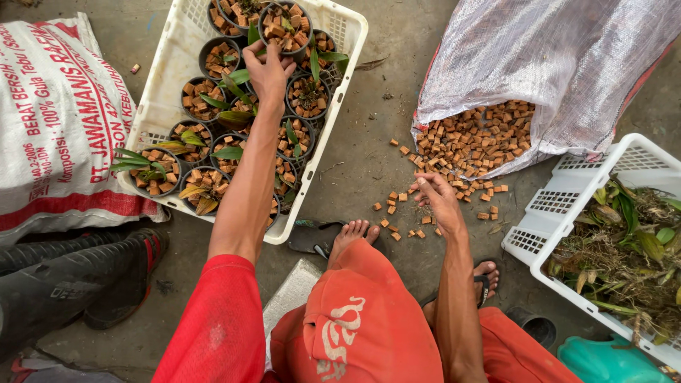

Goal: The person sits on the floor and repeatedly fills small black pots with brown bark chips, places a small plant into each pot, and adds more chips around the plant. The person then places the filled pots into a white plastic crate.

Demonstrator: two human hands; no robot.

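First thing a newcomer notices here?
The white crate at upper left, packed with small black pots of brick chips and seedlings, where the left hand reaches a pot. Next, the chip pile spilling from the woven sack by the right hand.

A plant nursery work floor: crates of potted seedlings (213,142), a sack of brick chips (475,138), bare concrete (362,163).

Black pots (285,27) of reddish-brown chips (474,138) and green leaves sit in a white crate (168,67). Near, red sleeves (213,326) and orange shorts (369,326); right, a grey woven sack (560,64).
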